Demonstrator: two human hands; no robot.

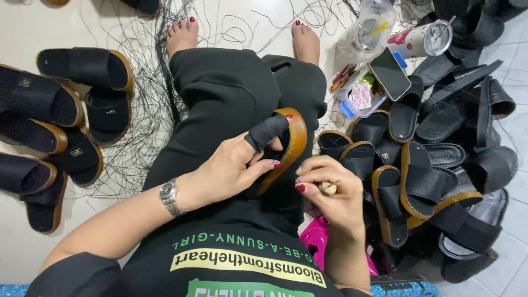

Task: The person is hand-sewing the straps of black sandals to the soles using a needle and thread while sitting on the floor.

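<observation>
1. Nearest, the right hand (pixel 333 190) is clenched around a small pale tool handle (pixel 328 188), just beside the sandal.
2. The left hand (pixel 231 168), a black finger guard (pixel 265 132) on its index finger, grips a black sandal with a tan sole (pixel 291 140) over the lap.
3. Right of it lies a heap of unfinished sandals (pixel 429 170); left, a row of finished ones (pixel 55 121).
4. Farthest, a phone (pixel 389 73), a cup (pixel 421 39) and loose black thread (pixel 143 104).
</observation>
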